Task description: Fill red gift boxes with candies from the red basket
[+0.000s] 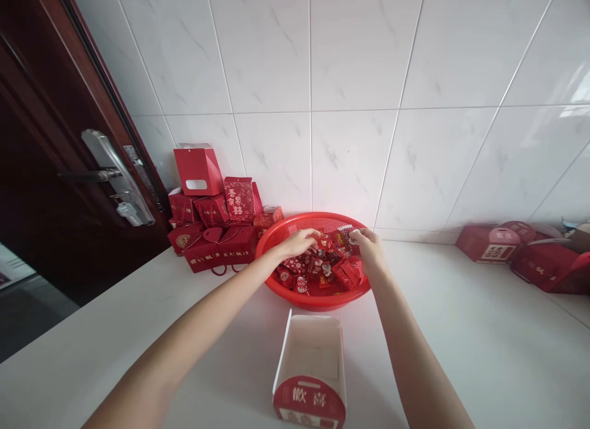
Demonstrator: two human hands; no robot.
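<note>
A red plastic basket (318, 303) with perforated sides holds a heap of red-wrapped sweets (322, 266). Inside its left part is my left hand (302, 242), fingers apart and slightly bent over the sweets; I see nothing clearly held in it. At the right side of the basket, my right hand (370, 247) pinches a dark red packet (345, 238) between thumb and fingers. Nearer to me stands an open gift box (310, 398), white inside, with red printed ends. Its visible inside holds nothing.
Red gift boxes (221, 247) are stacked against the tiled wall (276, 60) to the left. More red boxes (493, 247) sit at the far right of the white table (221, 361). A dark wooden door (41, 140) with a metal handle (115, 174) borders the table's left side.
</note>
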